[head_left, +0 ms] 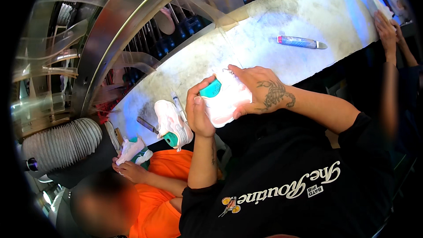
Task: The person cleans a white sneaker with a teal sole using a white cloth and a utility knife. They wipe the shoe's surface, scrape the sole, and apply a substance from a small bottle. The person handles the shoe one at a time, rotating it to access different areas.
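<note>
Between hands (201,113) (260,89), shoe (228,99) partly hidden, glare-washed

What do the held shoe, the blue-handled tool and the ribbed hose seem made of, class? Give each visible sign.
Held shoe: probably synthetic; its green panel looks smooth and even like plastic or rubber, while glare hides the pale upper's texture.
Blue-handled tool: blade likely metal, thin and grey; handle perhaps plastic, looking rigid.
Ribbed hose: perhaps coated fabric, dull, with uneven pleats.

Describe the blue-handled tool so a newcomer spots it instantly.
Find the long pale bench, then the right hand, gripping a white shoe. Up and right from that hand lies the blue-handled tool. Its red end sets it apart from the dark tool further left.
</note>
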{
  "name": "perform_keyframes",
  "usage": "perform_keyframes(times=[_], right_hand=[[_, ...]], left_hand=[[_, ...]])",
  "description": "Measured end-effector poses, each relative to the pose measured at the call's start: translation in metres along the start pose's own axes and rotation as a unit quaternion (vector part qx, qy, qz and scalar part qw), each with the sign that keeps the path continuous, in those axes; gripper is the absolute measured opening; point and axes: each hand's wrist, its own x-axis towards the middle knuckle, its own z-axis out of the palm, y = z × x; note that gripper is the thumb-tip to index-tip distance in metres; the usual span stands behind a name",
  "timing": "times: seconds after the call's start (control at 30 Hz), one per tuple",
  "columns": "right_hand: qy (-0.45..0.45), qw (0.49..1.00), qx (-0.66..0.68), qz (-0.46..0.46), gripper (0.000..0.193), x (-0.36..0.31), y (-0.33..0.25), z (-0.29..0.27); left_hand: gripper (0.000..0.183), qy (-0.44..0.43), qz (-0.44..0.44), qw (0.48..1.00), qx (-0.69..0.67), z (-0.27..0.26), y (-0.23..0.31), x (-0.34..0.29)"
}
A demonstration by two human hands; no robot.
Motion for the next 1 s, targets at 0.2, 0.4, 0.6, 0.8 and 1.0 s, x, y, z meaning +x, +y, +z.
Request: perform_keyframes(times=[0.2, 0.4, 0.6, 0.8, 1.0], right_hand=[[-0.038, 0.997, -0.04, 0.054, 0.145, 0.005, -0.017, -0.006], [0.005, 0.997, -0.067, 0.046, 0.148, 0.001, -0.031, 0.01], [0.096, 0.99, -0.108, -0.005, 0.14, -0.013, -0.028, 0.031], [0.172, 0.974, -0.126, -0.079, 0.131, -0.005, 0.0, 0.023], [0.035, 0.993, -0.109, -0.036, 0.114, 0.013, 0.025, -0.02]], left_hand=[[0.053, 0.029, -0.087, 0.994, 0.055, -0.009, 0.016, -0.013], [0.1, 0.004, -0.098, 0.96, 0.262, 0.002, 0.03, -0.042], [0.095, 0.028, -0.073, 0.983, 0.167, 0.007, 0.017, -0.042], [0.092, 0.003, -0.022, 0.984, 0.175, 0.003, -0.004, -0.025], [0.097, 0.017, -0.051, 0.99, 0.13, -0.017, -0.026, 0.003]])
